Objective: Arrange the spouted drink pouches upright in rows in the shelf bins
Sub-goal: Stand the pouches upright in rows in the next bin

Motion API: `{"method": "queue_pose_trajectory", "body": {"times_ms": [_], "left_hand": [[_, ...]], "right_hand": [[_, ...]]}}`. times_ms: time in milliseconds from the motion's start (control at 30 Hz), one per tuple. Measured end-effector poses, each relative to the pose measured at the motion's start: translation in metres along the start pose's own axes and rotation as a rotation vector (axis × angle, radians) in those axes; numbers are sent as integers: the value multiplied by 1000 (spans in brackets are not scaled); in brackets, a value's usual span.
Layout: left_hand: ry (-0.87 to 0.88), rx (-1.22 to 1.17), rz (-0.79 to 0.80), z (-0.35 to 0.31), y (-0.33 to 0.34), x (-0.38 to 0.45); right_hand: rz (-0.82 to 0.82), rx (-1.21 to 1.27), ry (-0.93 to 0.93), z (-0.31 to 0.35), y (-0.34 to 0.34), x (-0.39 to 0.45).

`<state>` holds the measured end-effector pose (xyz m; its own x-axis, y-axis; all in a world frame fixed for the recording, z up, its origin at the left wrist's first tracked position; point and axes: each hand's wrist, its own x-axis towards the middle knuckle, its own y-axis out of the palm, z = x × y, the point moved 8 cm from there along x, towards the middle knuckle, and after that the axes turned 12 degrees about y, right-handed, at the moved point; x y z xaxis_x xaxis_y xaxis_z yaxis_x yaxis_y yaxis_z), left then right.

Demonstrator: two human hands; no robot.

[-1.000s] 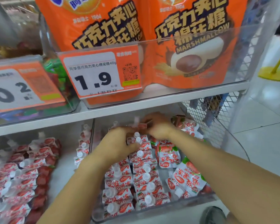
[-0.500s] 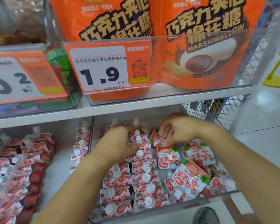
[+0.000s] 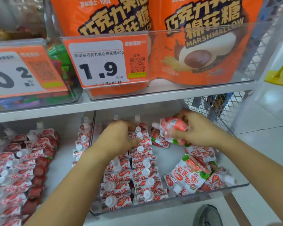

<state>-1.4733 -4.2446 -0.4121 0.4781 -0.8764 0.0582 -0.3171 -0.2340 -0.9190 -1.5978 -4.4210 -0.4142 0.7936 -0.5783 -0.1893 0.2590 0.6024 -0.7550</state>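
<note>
A clear shelf bin (image 3: 170,203) on the lower shelf holds red-and-white spouted drink pouches. Two upright rows (image 3: 131,175) with white caps fill its left half. My left hand (image 3: 119,137) rests on the back of these rows, fingers curled over pouch tops. My right hand (image 3: 196,129) grips one pouch (image 3: 171,126), lifted above the bin's back right, spout pointing left. Loose pouches (image 3: 193,173) lie flat and tumbled in the bin's right half. Bare bin floor shows between them and the rows.
A second bin (image 3: 62,160) on the left holds more pouches in rows. Above, a shelf edge (image 3: 137,101) carries bins of orange marshmallow bags (image 3: 194,46) and price tags. A wire mesh panel (image 3: 219,105) closes the right side. A shoe (image 3: 207,216) shows below.
My right hand has picked a pouch up from the back of the bin and raised it to the right. My left hand stays on the rows. The camera has tilted slightly.
</note>
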Motion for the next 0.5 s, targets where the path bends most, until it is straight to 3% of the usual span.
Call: {"method": "queue_pose_trajectory", "body": {"times_ms": [67,167,333,500], "left_hand": [[0,-8,-23,-1,-3,2],[27,4,-67,-3,-8,6],[56,29,46,-2,3,12],[56,74,146,5,14,13]], "right_hand": [[184,478,210,-11,19,-1],[228,805,346,-20,36,8],[-141,701,95,-5,30,29],[-293,692,-52,22,36,61]]}}
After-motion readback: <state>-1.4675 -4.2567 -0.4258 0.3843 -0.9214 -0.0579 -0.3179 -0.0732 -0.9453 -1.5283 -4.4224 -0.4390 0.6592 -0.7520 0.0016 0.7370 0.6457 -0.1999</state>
